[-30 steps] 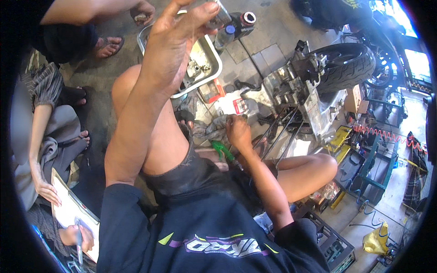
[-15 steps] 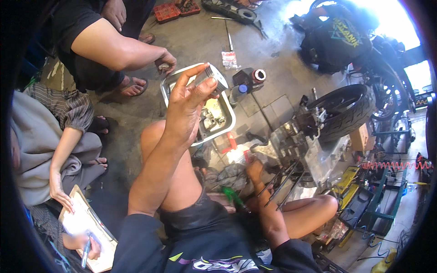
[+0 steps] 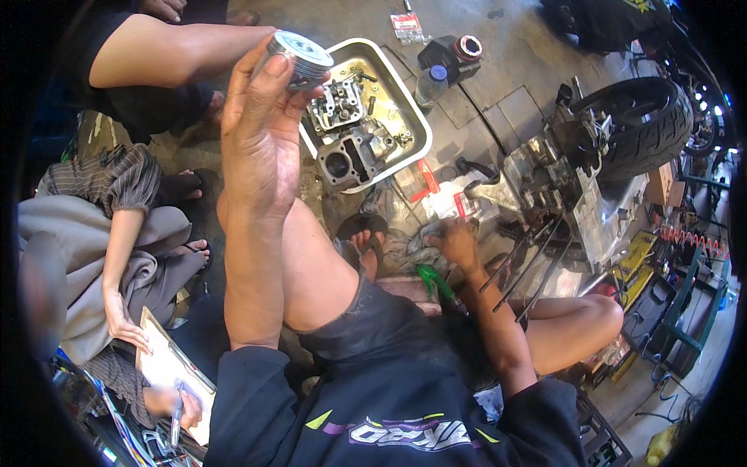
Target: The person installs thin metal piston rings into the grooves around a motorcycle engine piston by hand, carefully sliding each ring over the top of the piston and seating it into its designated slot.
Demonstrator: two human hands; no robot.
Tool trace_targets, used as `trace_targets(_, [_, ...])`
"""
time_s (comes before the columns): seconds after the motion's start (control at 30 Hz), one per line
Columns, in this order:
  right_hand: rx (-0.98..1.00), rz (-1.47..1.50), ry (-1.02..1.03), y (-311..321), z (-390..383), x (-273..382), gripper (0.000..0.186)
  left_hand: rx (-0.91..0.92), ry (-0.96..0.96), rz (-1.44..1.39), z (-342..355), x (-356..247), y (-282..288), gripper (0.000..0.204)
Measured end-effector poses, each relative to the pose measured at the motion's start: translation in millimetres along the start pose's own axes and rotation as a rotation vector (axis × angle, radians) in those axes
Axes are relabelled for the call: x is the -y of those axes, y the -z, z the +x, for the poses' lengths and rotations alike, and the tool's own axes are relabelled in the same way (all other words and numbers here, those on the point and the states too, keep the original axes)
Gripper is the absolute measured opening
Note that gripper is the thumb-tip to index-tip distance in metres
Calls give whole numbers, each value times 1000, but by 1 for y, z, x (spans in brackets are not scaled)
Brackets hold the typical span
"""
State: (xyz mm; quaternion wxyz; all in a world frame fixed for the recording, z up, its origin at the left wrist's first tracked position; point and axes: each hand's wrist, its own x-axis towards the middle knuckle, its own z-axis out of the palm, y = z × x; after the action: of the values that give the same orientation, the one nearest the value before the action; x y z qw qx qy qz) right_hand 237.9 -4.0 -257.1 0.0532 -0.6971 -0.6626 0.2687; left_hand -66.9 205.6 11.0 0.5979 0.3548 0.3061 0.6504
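Note:
My left hand (image 3: 261, 136) is raised close to the camera and grips a round silver metal piston (image 3: 299, 56) at its fingertips. Behind it on the floor lies a steel tray (image 3: 412, 117) holding a dark engine cylinder block (image 3: 346, 162) and a cylinder head (image 3: 336, 103). My right hand (image 3: 455, 243) reaches down to the floor by a grey rag (image 3: 405, 249) and small red-and-white packets (image 3: 459, 206). I cannot tell whether it grips anything. A green-handled tool (image 3: 437, 284) lies by my right forearm.
A stripped motorcycle engine with long studs (image 3: 545, 187) and the rear tyre (image 3: 646, 124) stand at right. One person crouches at top left (image 3: 156, 54); another sits at left writing on a clipboard (image 3: 167, 366). A plastic bottle (image 3: 432, 84) and a black part (image 3: 459, 53) sit behind the tray.
The view has tilted up and left, showing more of the tray. My left hand has turned so the piston's crown shows. My right hand stays low by the rag.

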Motion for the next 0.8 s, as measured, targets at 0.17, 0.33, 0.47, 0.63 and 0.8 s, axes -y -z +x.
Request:
trace_targets(0.17, [129,-108,20,-32,-20,-4,38,1,2,-8,2,2,-7,40])
trace_targets(0.33, [139,-99,47,-70,-22,-15,22,-29,-1,-19,2,-1,1,44])
trace_targets(0.47, [49,-55,-6,-63,-25,-5,28,-39,-5,3,-2,-1,-1,45])
trace_targets(0.63, [-172,30,112,-73,-21,-7,19,21,65,-59,9,5,8,44])
trace_targets(0.8, [-36,66,-156,-84,-16,42,13,100,116,-53,21,2,26,42])
